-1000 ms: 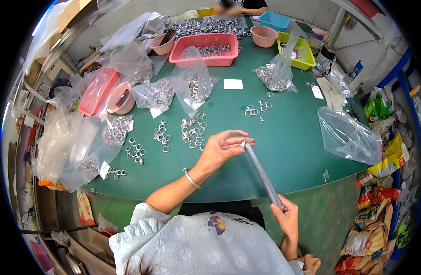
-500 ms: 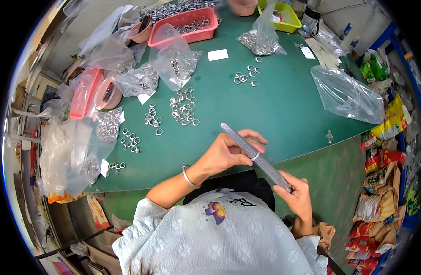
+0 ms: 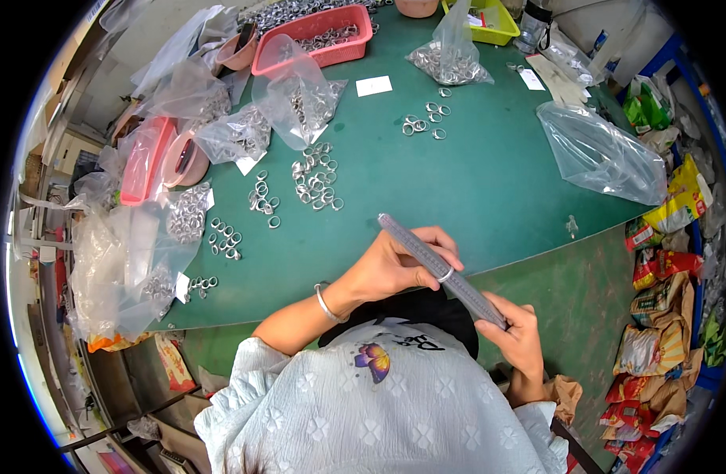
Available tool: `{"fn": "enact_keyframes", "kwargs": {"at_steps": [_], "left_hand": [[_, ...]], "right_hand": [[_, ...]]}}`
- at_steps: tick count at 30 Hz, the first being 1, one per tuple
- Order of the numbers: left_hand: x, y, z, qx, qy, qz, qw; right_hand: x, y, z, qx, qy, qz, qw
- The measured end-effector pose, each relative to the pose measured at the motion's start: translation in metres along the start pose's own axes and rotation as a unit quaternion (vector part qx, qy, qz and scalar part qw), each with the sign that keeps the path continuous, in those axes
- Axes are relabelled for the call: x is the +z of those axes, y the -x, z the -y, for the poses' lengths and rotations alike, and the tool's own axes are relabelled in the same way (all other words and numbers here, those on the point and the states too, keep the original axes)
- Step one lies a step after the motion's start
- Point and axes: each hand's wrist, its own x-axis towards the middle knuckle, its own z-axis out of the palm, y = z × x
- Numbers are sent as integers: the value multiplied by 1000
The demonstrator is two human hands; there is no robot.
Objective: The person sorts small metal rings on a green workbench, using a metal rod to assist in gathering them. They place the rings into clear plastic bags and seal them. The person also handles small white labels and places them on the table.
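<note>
A grey tapered ring mandrel [image 3: 411, 245] slants in front of my chest, its thin tip pointing up and left. My right hand [image 3: 519, 338] is closed on its thick lower end. A silver ring [image 3: 446, 276] encircles the rod past its middle. My left hand [image 3: 396, 265] pinches at that ring, with the thumb on the near side and the fingers curled behind the rod. On the green table [image 3: 379, 178] beyond, loose rings [image 3: 316, 180] lie in a cluster, with smaller groups to the left and a few rings [image 3: 431, 118] farther right.
Clear bags of rings [image 3: 450, 65] stand at the back and along the left side. A pink basket [image 3: 323, 51] of rings and a yellow-green tray [image 3: 496, 28] sit at the far edge. An unfilled-looking plastic bag [image 3: 604, 154] lies on the right. Colourful packets [image 3: 651, 347] hang beyond the table.
The ring sits slightly lower along the mandrel, toward its thick end, and my left fingers have shifted with it. My right hand stays on the thick end.
</note>
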Motion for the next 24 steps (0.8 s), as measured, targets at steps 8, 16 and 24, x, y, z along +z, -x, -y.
{"fn": "enact_keyframes", "kwargs": {"at_steps": [8, 16, 24], "left_hand": [[-2, 1, 3, -2, -1, 10, 1000], [3, 5, -9, 22, -27, 25, 999], [5, 8, -9, 73, -18, 6, 997]], "right_hand": [[0, 2, -10, 3, -15, 7, 1000], [7, 3, -14, -49, -7, -6, 999], [12, 3, -12, -27, -45, 20, 998]]}}
